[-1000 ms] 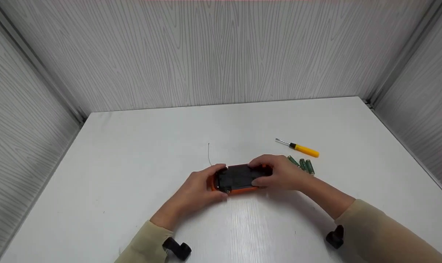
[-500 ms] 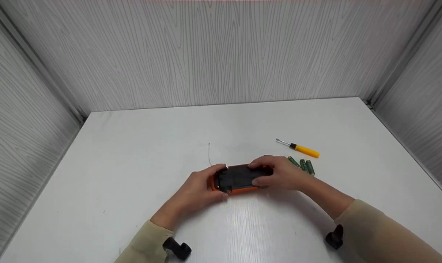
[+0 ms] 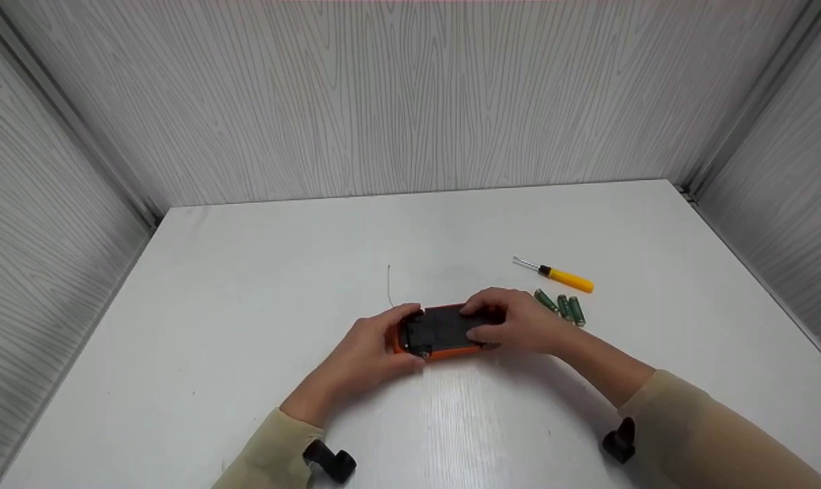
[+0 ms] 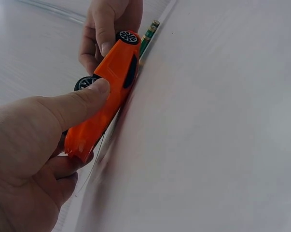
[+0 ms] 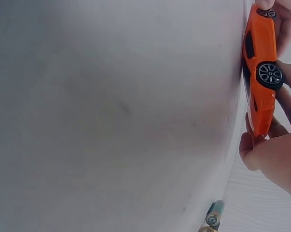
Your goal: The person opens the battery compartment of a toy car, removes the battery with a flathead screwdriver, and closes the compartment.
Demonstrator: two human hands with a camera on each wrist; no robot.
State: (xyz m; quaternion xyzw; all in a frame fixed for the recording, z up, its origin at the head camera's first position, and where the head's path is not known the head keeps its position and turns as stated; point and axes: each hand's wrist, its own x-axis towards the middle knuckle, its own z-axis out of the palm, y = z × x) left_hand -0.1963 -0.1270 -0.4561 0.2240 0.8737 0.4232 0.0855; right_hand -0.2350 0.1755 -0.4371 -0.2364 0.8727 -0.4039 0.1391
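An orange toy car (image 3: 451, 352) lies upside down on the white table, its black underside (image 3: 444, 327) facing up. My left hand (image 3: 366, 350) grips one end, with the thumb along the near side and fingers at the far side. At the other end, my right hand (image 3: 529, 324) holds the car, thumb and forefinger on the underside. In the left wrist view, the left thumb presses the orange body (image 4: 117, 67) beside a wheel (image 4: 87, 83). A thin antenna wire (image 3: 388, 285) sticks out past the left fingers. The right wrist view shows right fingers curled round the car's end.
Several green batteries (image 3: 576, 311) lie just beyond my right hand. Behind them is a screwdriver (image 3: 568, 279) with a yellow handle, its shaft pointing left. Wood-grained panels (image 3: 396, 102) wall in the table at the back and sides.
My right thumb has shifted slightly on the underside, and the near wheel below it now shows more. The left hand, batteries and screwdriver stay put.
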